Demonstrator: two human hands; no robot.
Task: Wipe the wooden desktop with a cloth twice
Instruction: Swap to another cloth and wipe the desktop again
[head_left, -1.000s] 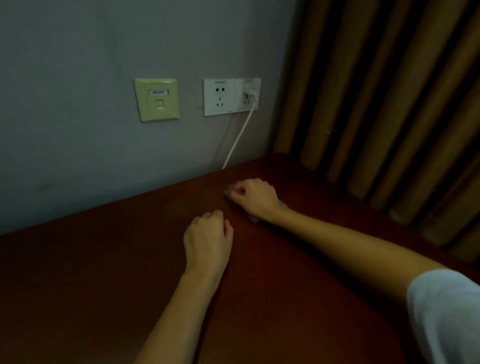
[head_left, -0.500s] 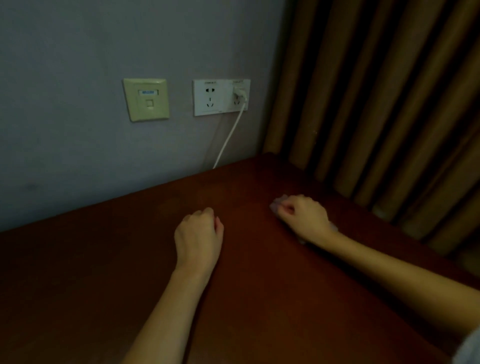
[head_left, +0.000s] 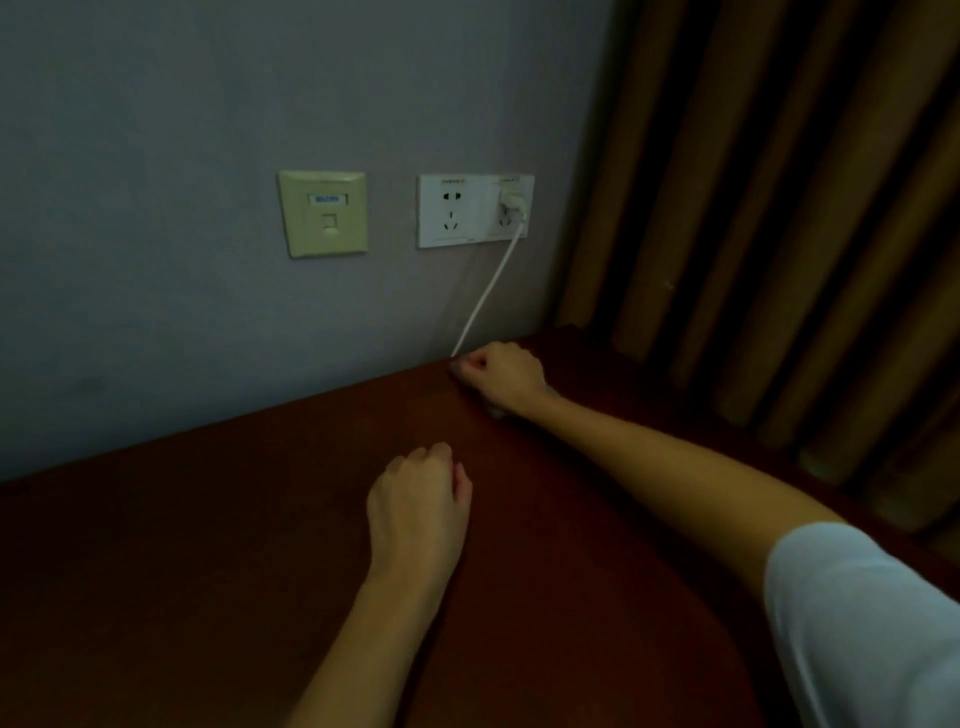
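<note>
The cloth (head_left: 496, 410) lies almost wholly under the right hand (head_left: 501, 379). Only a small pale grey part of it shows below the wrist, and another small part shows at the fingertips. The right hand has its fingers curled down over the cloth and presses it on the dark red-brown wooden worktop (head_left: 260, 519). Hand and cloth are at the far edge of the worktop, just beside the grey wall (head_left: 156, 208) and near the far right corner.

The left hand (head_left: 418, 501) rests on the worktop nearer to the person, well apart from the cloth. Its fingers are curled under into a fist and it holds nothing.

A white cable (head_left: 488, 296) comes down along the wall and ends behind the worktop edge, just beside the right hand's fingers. It goes up to a white plug (head_left: 513, 205) in the right half of a white double socket plate (head_left: 452, 210). Small marks stand on the top of this plate, but they are too small to read. To the left of it there is a beige plate (head_left: 323, 213) with a small blue label (head_left: 327, 199); the writing on it is blurred and cannot be read.

A brown curtain (head_left: 779, 182) hangs in folds at the right. A white sleeve (head_left: 857, 623) covers the right upper arm.
</note>
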